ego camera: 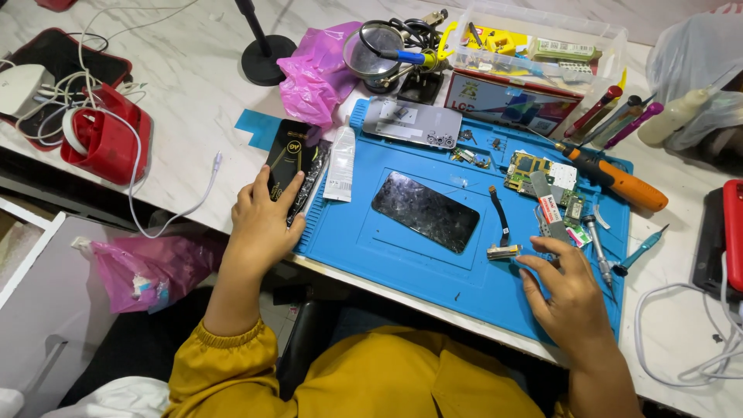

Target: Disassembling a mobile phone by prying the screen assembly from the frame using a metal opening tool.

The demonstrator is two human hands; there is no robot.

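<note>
Blue mat [364,240] carries cracked screen [426,210], lying between both hands' fingers. Left hand [261,220], fingers together, presses flat on black packet [290,166] at mat's edge. Right hand [569,290], fingers loosely apart, fingertips at small connector part [503,251] (light, likely fragile; best pinched by edges). Circuit board [534,174] beyond right fingertips.

This was a phone-repair workbench in a small workshop. A blue silicone repair mat [402,255] covered the centre of the frame, bearing a cracked phone screen [425,210], a bare circuit board [529,172] and screwdrivers [615,179]. A magnifier lamp [373,48] and a clear parts box [542,46] stood along the top.
</note>
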